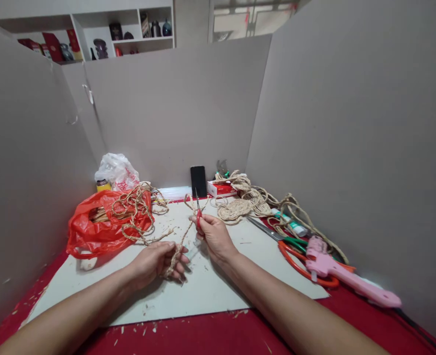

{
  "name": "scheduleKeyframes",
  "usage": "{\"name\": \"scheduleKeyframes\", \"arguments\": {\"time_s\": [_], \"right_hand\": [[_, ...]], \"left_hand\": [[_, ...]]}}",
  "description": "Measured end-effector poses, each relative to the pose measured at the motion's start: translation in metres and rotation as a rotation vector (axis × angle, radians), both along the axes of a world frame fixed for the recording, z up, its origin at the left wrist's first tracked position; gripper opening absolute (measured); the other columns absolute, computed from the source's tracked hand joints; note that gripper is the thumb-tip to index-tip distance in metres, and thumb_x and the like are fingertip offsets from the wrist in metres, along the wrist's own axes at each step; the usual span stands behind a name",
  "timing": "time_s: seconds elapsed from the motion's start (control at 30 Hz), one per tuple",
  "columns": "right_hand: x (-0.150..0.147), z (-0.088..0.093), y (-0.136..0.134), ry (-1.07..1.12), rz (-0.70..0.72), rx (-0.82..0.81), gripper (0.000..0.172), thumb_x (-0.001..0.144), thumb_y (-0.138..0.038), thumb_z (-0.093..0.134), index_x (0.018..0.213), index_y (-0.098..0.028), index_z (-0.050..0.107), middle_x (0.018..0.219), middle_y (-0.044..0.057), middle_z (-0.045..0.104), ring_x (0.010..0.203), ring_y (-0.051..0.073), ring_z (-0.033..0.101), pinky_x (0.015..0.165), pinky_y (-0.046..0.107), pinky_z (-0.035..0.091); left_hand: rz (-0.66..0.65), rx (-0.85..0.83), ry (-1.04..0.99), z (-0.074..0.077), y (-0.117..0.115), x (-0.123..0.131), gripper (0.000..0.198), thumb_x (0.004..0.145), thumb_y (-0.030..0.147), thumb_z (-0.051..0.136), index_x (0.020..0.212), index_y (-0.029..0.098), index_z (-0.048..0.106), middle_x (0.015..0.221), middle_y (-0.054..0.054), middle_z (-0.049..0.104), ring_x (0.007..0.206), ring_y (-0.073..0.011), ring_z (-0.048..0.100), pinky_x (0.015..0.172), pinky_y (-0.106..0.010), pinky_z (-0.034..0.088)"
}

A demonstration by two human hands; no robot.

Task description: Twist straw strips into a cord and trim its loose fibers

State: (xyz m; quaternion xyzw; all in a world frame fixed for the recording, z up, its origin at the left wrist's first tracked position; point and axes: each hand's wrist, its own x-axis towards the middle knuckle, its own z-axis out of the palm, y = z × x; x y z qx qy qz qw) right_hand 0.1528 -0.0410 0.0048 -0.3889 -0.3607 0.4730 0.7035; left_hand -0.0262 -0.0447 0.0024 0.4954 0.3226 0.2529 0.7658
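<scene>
Twine [182, 242] slants from left hand [157, 265] toward scissors [198, 211] in right hand [213, 235].

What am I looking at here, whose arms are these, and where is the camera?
There is no machine here. A person wears a camera on the head, so this single picture looks forward and down along their own two bare arms. The left hand grips a braided piece of twine. The right hand holds small red scissors close to it. They work on a white board laid over a red cloth. Around it lie a red bag, a twine coil, big orange scissors, a pink glue gun and a phone. Grey panels wall the space in.
</scene>
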Motion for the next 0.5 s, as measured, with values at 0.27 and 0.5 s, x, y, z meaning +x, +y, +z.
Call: {"name": "scheduleKeyframes", "arguments": {"time_s": [0.27, 0.5], "right_hand": [[0.015, 0.003, 0.008, 0.008, 0.024, 0.001, 0.033, 0.057, -0.041, 0.077, 0.055, -0.016, 0.055, 0.048, -0.008, 0.036, 0.045, 0.005, 0.026, 0.04, 0.019, 0.024], [0.018, -0.009, 0.009, 0.003, 0.07, -0.078, 0.024, 0.058, -0.032, 0.078, 0.06, -0.015, 0.062, 0.049, -0.007, 0.041, 0.045, 0.006, 0.031, 0.043, 0.021, 0.024]], "left_hand": [[-0.019, -0.107, -0.052, 0.006, 0.012, 0.001, 0.024, 0.074, 0.026, 0.072, 0.093, 0.01, 0.068, 0.071, -0.004, 0.061, 0.056, -0.0089, 0.057, 0.055, -0.021, 0.046], [0.104, -0.047, 0.084, 0.004, 0.014, 0.002, 0.023, 0.059, 0.021, 0.082, 0.074, 0.011, 0.068, 0.065, -0.005, 0.067, 0.059, -0.0117, 0.06, 0.059, -0.023, 0.046]]}}
